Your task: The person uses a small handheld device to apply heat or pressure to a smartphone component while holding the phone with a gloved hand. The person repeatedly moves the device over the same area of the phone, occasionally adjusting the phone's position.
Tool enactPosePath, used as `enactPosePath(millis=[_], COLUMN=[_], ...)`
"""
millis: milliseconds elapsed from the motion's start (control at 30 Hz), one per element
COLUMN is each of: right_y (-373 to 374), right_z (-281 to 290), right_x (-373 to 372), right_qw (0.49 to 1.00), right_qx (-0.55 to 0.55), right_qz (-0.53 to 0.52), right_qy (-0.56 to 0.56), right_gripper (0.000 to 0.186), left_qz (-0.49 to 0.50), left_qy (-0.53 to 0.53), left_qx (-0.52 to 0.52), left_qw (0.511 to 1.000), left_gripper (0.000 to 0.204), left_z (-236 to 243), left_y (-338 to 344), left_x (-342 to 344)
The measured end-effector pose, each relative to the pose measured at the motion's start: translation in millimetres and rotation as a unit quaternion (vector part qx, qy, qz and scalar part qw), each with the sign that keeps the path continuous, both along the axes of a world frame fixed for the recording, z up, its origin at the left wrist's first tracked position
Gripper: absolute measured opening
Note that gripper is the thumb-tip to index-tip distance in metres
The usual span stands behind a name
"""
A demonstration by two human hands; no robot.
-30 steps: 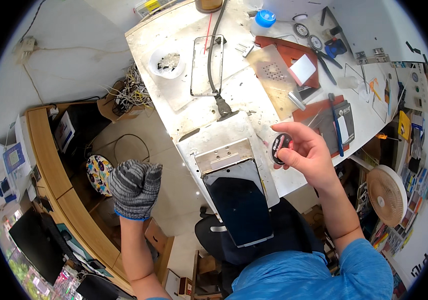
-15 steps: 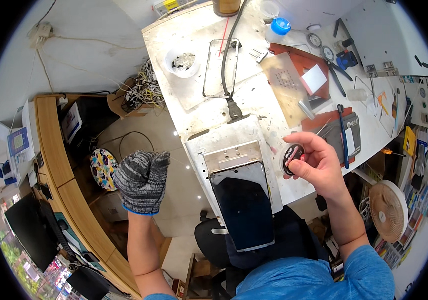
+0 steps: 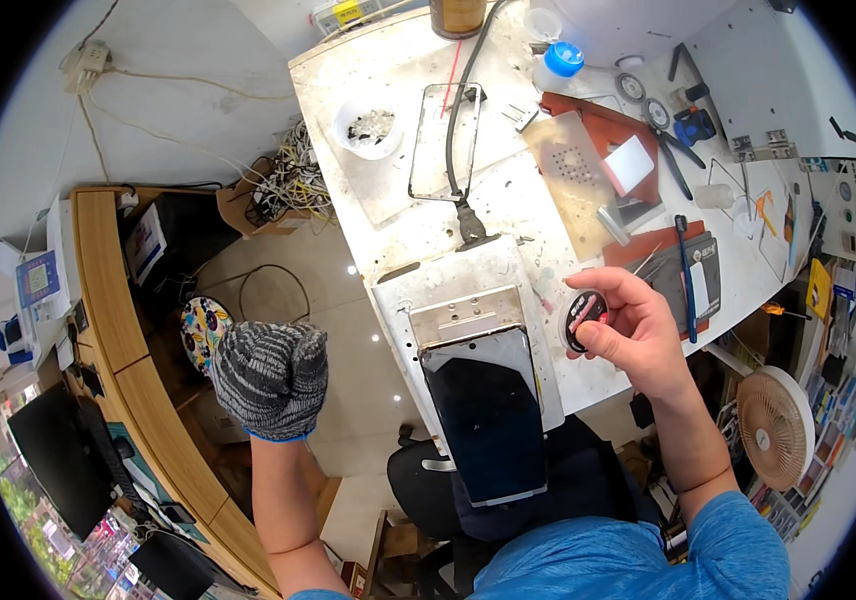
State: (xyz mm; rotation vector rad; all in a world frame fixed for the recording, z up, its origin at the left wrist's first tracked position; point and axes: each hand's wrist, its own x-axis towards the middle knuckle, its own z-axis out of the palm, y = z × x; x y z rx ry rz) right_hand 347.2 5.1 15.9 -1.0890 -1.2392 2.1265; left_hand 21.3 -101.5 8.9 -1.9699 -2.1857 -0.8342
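My right hand (image 3: 643, 335) holds a small round spool (image 3: 584, 318) with a dark face and pale rim between thumb and fingers, above the table's near edge. My left hand (image 3: 273, 378) wears a grey-black knit glove with a blue cuff and is closed in a fist, out over the floor left of the table. Whatever the fist grips, if anything, is hidden. Between my hands, a phone-sized dark screen (image 3: 486, 420) lies on a metal plate machine (image 3: 403, 300), its near end jutting past the table. A black cable (image 3: 453, 150) runs from the machine's far end.
On the worktable lie a thin empty phone frame (image 3: 413, 150), a white bowl of scraps (image 3: 366, 128), a blue-lidded jar (image 3: 560, 62), pliers (image 3: 676, 160) and a dark blue brush (image 3: 686, 275). A fan (image 3: 775, 420) stands at right; a wooden counter (image 3: 133, 350) runs along the left.
My gloved left fist has shifted a little left and down, away from the table. The right hand keeps hold of the spool in nearly the same place.
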Motion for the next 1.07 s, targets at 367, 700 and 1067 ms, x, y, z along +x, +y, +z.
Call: enactPosePath(millis=[367,700,1067], right_y=[3.4,6.6,5.3], right_z=[3.8,-4.4,-2.8], right_x=[-0.7,-0.6,-4.3], right_qw=[1.000,0.998,0.996], right_qx=[0.007,0.037,0.045], right_qz=[-0.004,-0.015,-0.032], right_qy=[-0.028,-0.048,-0.075], right_gripper=[0.040,0.041,0.041], left_qz=[-0.007,-0.048,-0.044], left_qy=[-0.042,0.013,0.010], left_qx=[-0.039,-0.080,-0.150], left_qw=[0.998,0.996,0.988], left_gripper=[0.019,0.020,0.019], left_z=[-4.5,-7.4,1.9], left_y=[-0.4,-18.7,-89.2], left_x=[-4.8,-8.7,-4.5])
